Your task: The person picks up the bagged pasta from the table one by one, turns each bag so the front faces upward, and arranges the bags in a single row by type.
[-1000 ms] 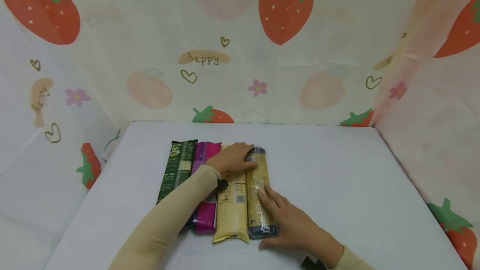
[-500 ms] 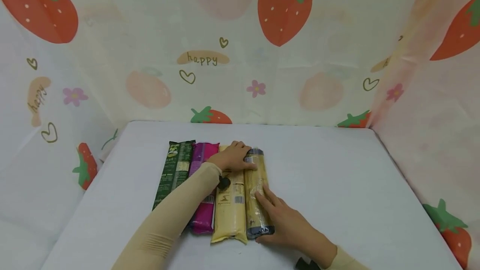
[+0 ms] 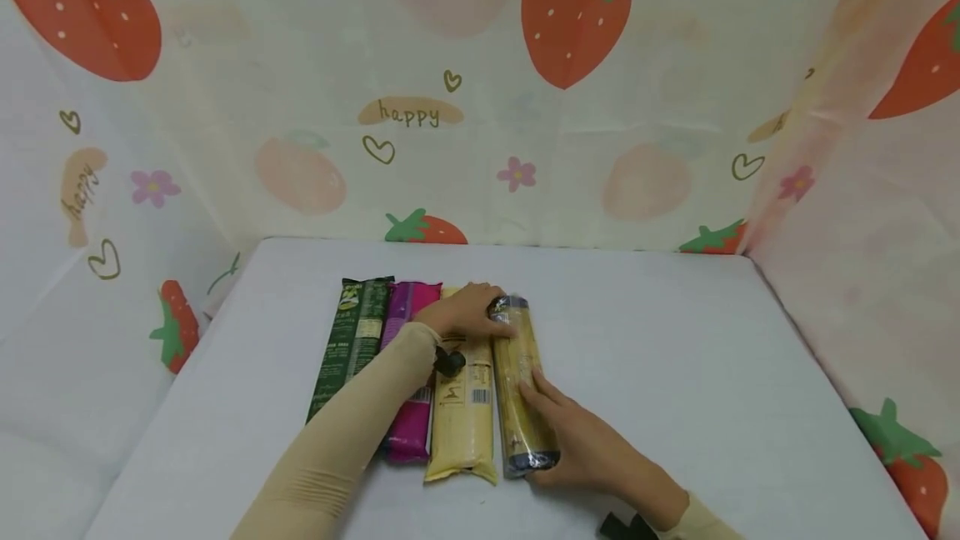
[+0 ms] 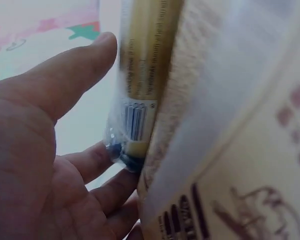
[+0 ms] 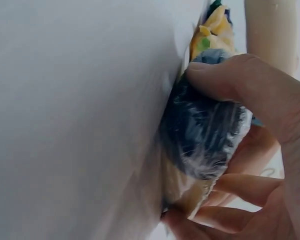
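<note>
Small dark print runs lengthwise along the pasta packet (image 3: pixel 513 361), too blurred in the left wrist view to read surely; its white label carries a barcode (image 4: pixel 135 122) near the far end. The yellow packet (image 3: pixel 462 432) bears its own barcode (image 3: pixel 481 396) and a brown line drawing (image 4: pixel 260 205), the lettering beside it unreadable. Print on the green packet (image 3: pixel 348 348) is too small to make out. The one clear word is "happy" (image 3: pixel 409 113), on the strawberry-patterned backdrop (image 3: pixel 465 40) behind the far edge of the table (image 3: pixel 667 340).

The pasta packet — clear film over golden strands, dark blue at both ends — is about midway between the table's left and right edges. Its long axis runs from the person toward the far edge, the near end slanting slightly toward the right edge. A narrow gap parts that end from the yellow packet; next, toward the left edge, come the magenta packet (image 3: pixel 408 436) and the green one.

The left hand (image 3: pixel 471 311) reaches over the yellow packet, thumb and fingers round the pasta packet's far end. The right hand (image 3: pixel 585 444) grips the near end — thumb over the dark blue film, fingers along the side.
</note>
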`<state>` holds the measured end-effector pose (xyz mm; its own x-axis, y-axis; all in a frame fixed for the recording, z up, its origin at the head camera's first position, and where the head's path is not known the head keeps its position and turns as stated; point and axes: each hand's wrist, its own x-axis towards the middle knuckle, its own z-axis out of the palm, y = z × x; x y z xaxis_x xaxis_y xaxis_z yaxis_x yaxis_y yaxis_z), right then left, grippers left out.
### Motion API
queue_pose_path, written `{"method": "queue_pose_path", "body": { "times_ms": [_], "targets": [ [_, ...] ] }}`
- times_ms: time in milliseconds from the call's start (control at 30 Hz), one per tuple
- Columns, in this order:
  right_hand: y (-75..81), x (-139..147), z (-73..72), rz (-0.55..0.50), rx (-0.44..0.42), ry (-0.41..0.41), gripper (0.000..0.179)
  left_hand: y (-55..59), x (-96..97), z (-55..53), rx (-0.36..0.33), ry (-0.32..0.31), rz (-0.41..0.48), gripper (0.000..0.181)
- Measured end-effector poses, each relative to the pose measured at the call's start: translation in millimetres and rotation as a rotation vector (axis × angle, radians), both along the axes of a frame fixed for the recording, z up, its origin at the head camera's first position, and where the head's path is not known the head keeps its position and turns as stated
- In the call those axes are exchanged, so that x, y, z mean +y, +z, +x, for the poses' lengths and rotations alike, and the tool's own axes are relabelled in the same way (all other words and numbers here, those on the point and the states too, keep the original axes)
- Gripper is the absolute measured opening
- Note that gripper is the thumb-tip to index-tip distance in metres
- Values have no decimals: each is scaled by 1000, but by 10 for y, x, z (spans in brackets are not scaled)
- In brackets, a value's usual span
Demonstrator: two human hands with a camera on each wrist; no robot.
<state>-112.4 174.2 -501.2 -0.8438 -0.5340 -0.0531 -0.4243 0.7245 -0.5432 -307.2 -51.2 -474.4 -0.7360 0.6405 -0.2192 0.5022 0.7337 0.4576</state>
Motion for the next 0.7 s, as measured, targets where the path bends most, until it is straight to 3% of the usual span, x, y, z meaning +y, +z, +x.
{"method": "queue_pose_path", "body": {
  "times_ms": [133, 233, 333, 500, 700],
  "targets": [
    [-16, 55, 4, -69, -21, 15, 115, 12, -29, -13, -16, -23, 56, 69],
    [-11, 95, 4, -131, -29, 25, 112, 6, -59, -33, 10, -45, 93, 55],
    [-12, 125, 11, -211, -34, 44, 110, 14, -107, -36, -1, -32, 129, 51],
    [-18, 166, 40, -359, -40, 69, 108, 68, -170, 4, -84, 67, 224, 54],
    [-9, 182, 56, -483, -43, 38, 114, 67, -184, 8, -175, 215, 430, 51]
  ]
}}
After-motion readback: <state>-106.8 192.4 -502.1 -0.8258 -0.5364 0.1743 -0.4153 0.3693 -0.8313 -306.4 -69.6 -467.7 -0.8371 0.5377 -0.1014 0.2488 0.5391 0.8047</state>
